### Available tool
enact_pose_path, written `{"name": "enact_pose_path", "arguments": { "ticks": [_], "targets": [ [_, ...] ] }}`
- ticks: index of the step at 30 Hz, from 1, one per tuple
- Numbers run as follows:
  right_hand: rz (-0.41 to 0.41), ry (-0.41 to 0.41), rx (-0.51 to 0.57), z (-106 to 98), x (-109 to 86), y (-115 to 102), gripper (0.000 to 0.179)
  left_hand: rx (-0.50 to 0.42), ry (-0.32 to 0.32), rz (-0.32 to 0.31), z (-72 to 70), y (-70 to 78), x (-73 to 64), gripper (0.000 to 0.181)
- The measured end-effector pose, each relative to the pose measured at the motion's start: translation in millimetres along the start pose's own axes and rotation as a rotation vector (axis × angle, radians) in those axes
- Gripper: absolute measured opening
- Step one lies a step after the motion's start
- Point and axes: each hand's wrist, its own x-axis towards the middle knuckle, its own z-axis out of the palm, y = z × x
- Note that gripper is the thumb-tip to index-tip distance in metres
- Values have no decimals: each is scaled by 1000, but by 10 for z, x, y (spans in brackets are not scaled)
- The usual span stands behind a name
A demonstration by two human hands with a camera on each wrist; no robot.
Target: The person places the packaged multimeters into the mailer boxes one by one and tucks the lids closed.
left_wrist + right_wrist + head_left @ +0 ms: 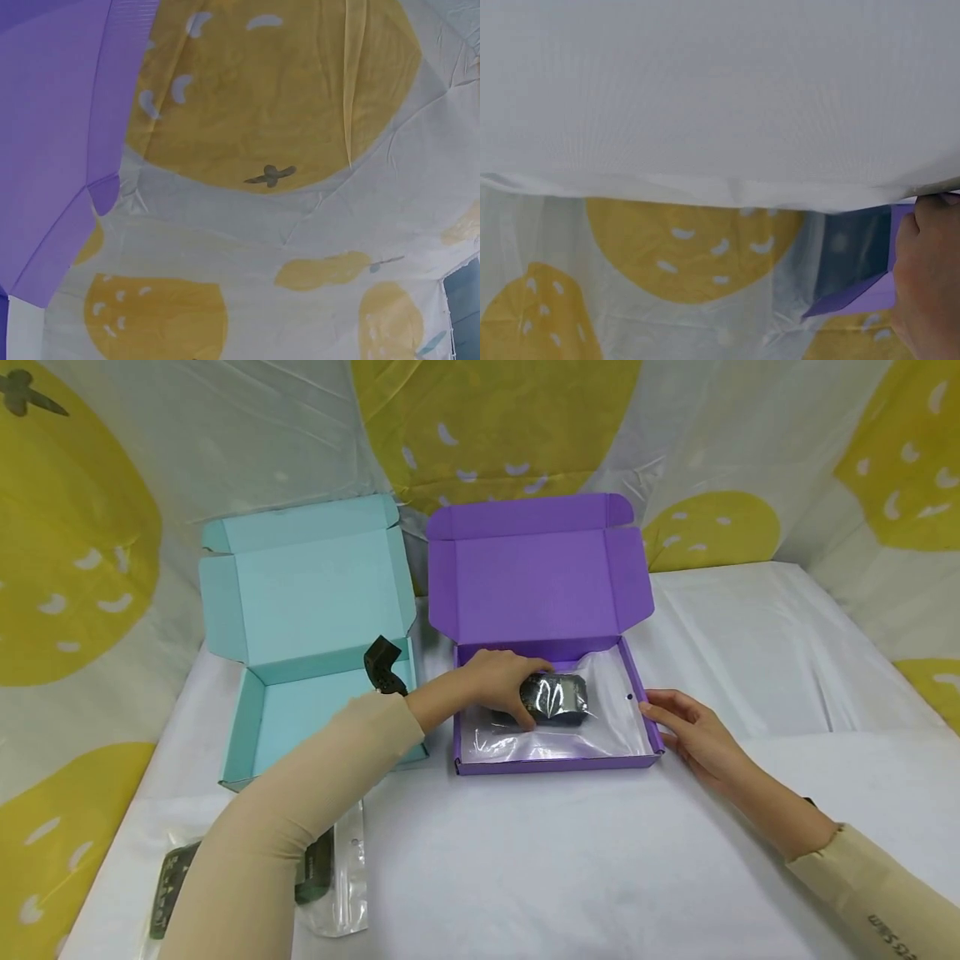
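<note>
In the head view, an open purple box (555,768) stands with its lid raised at the back. Inside it lies a clear plastic bag (615,727) holding a dark, glossy object (566,697) whose exact kind I cannot make out. My left hand (498,683) grips that dark object through the bag, thumb at the near side and fingers at the far side. At the box's right wall, my right hand (693,731) holds the edge with thumb and fingers. The right wrist view shows part of this right hand (934,274) beside the purple lid.
An open teal box (243,727) stands left of the purple one, partly behind my left arm. Below it, another clear bag (348,877) with dark green items lies partly hidden under that arm. White cloth (570,860) covers the table; a fruit-patterned curtain (495,418) hangs behind.
</note>
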Motion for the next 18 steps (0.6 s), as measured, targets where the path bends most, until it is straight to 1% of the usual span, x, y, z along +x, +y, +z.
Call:
{"name": "enact_pose_path", "arguments": {
  "ticks": [4, 11, 18],
  "targets": [
    [-4, -6, -3, 6, -14, -11, 18, 2, -13, -22, 3, 37, -7, 91],
    [-5, 5, -25, -9, -47, -23, 18, 1, -13, -28, 33, 72, -5, 93],
    [12, 14, -36, -36, -47, -16, 18, 21, -29, -56, 44, 130, -6, 95]
  ]
}}
